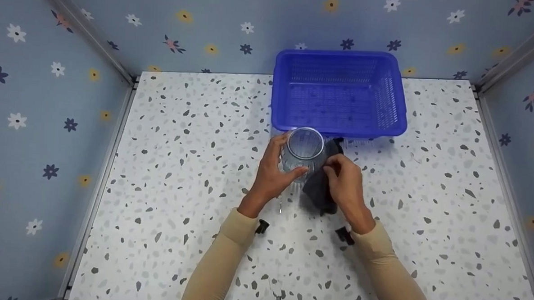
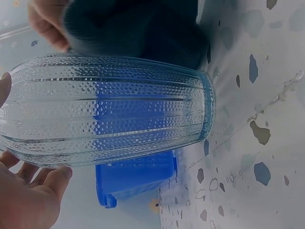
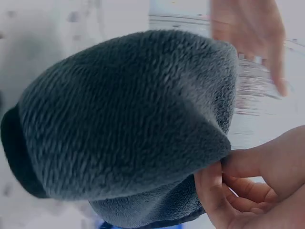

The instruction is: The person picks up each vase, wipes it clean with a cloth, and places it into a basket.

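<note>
A clear ribbed glass vase [image 2: 119, 109] with a dimpled surface stands upright in my left hand [image 1: 275, 170], its round mouth facing up in the head view. The left fingers wrap its far left side while the thumb lies across the near side. In the left wrist view the vase's base is right at the table. My right hand [image 1: 347, 180] pinches a dark grey fuzzy cloth [image 3: 124, 114] with a black edge strip between thumb and fingers. The cloth hangs down along the vase's right side, hiding part of that side in the head view.
A blue plastic basket [image 1: 340, 131] with slotted walls stands just behind the vase, against the flowered back panel [image 1: 218, 26]. The speckled white table [image 1: 180, 173] extends on both sides, bounded by flowered panels at left and right.
</note>
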Demonstrator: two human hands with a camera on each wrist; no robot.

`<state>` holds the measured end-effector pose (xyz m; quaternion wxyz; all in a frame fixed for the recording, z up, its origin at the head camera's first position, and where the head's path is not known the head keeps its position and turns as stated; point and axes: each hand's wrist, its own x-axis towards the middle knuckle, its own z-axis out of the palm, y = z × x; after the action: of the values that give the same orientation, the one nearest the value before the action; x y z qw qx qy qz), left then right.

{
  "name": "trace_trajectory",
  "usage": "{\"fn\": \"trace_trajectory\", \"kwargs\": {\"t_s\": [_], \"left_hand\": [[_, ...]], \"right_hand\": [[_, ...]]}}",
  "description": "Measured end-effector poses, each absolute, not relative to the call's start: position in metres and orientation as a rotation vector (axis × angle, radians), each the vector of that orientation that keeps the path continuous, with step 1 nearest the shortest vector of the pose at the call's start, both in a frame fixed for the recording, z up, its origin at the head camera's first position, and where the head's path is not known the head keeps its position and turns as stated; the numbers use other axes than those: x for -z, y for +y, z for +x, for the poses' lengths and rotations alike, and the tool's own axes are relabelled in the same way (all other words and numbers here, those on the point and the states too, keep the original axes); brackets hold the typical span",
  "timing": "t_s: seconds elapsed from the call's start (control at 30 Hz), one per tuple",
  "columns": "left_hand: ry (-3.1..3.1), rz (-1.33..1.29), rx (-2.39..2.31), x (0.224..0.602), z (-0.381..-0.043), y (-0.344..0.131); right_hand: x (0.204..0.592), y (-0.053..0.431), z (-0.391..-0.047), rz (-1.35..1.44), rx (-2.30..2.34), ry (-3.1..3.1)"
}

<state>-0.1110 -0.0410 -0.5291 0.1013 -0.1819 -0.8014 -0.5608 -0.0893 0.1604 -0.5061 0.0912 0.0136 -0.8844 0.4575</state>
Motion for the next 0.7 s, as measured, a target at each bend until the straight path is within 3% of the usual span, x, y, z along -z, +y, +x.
{"fn": "trace_trajectory", "kwargs": {"t_s": [0.33, 0.7], "left_hand": [[-2.348, -0.540, 1.636, 0.528, -0.111, -0.040], [-2.334, -0.549, 1.630, 0.529, -0.112, -0.040]], "right_hand": [[0.467, 0.149, -0.088, 0.125, -1.301, -2.468], [0.468, 0.150, -0.089, 0.138, -1.249, -2.483]]}}
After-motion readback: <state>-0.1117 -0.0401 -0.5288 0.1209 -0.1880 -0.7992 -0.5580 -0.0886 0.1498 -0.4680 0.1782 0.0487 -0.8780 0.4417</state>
